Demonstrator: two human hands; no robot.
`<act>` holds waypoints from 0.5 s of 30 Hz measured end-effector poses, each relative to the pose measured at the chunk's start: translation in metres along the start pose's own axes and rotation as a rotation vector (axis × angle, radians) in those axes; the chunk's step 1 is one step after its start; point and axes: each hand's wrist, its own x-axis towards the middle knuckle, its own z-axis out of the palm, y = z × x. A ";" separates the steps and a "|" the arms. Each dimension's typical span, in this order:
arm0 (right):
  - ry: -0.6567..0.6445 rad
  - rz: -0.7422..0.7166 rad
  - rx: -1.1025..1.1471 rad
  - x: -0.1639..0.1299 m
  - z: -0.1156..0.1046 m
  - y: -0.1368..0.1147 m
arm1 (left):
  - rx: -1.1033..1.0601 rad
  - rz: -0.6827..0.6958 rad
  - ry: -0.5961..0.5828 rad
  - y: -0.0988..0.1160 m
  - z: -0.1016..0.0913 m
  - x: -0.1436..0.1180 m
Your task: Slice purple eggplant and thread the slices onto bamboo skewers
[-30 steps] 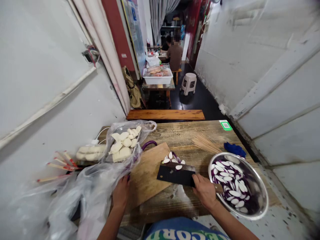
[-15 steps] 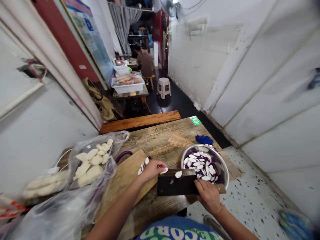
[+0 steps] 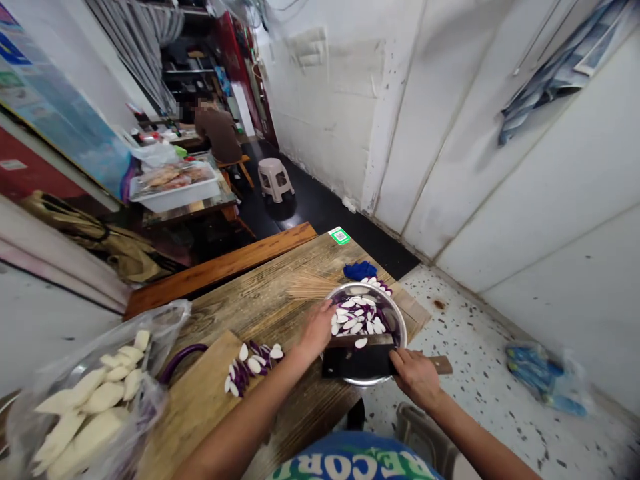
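Head cam: steel bowl (image 3: 395, 313) full of eggplant slices (image 3: 357, 319). Our right hand (image 3: 415, 379) grips the cleaver (image 3: 357, 362) over it; left hand (image 3: 316, 328) rests open at the rim.

The wooden table (image 3: 280, 300) carries a cutting board (image 3: 200, 400), steel bowl (image 3: 395, 313), skewers (image 3: 310, 285) and blue cloth (image 3: 360, 270).

Head cam, looks fwd/down, close over wooden table (image 3: 280, 293); corridor beyond.
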 end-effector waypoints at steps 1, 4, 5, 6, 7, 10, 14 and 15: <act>-0.009 0.003 0.004 0.000 0.001 0.002 | 0.034 0.097 -0.065 0.010 0.002 -0.003; -0.029 0.002 0.023 -0.002 0.005 0.004 | 0.058 0.369 -0.422 0.031 0.010 -0.020; -0.035 0.001 0.030 -0.002 0.006 0.004 | 0.062 0.415 -0.504 0.035 0.013 -0.025; -0.042 0.000 0.038 -0.003 0.007 0.004 | 0.073 0.434 -0.542 0.036 0.016 -0.029; -0.048 -0.001 0.045 -0.004 0.008 0.004 | 0.088 0.432 -0.545 0.036 0.018 -0.030; -0.066 0.006 0.068 -0.006 0.006 0.007 | 0.134 0.341 -0.484 0.027 0.020 -0.021; -0.092 0.033 0.095 -0.008 -0.009 0.004 | 0.115 0.055 -0.241 -0.006 -0.006 -0.007; -0.109 0.051 0.131 -0.008 -0.015 -0.001 | 0.089 0.009 -0.140 -0.019 -0.018 -0.009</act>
